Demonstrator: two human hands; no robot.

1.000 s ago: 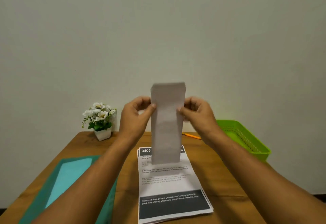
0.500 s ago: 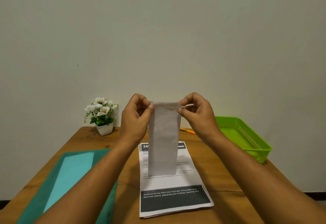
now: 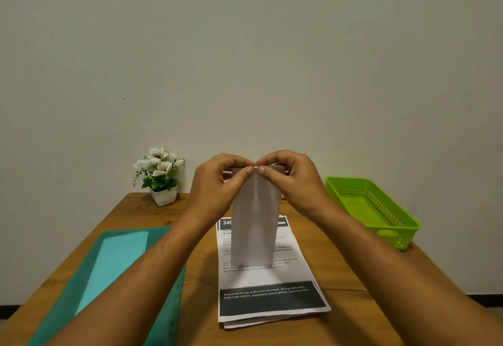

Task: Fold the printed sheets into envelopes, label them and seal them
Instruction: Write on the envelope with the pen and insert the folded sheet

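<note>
White envelope [image 3: 254,226] hangs upright as left hand [image 3: 217,185] and right hand [image 3: 294,182] pinch its top edge, apparently pressing the flap sealed.

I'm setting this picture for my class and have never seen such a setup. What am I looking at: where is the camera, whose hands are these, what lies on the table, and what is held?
There is no machine here: a person works with bare hands. The picture comes from a camera worn on the person's head, looking forward and down, so both arms reach in from below. The left hand and right hand both pinch the top edge of a narrow white envelope, held upright above the wooden table. On the table lie a stack of printed sheets in the middle, a teal mat on the left, a green plastic basket on the right and a small pot of white flowers at the back.
</note>
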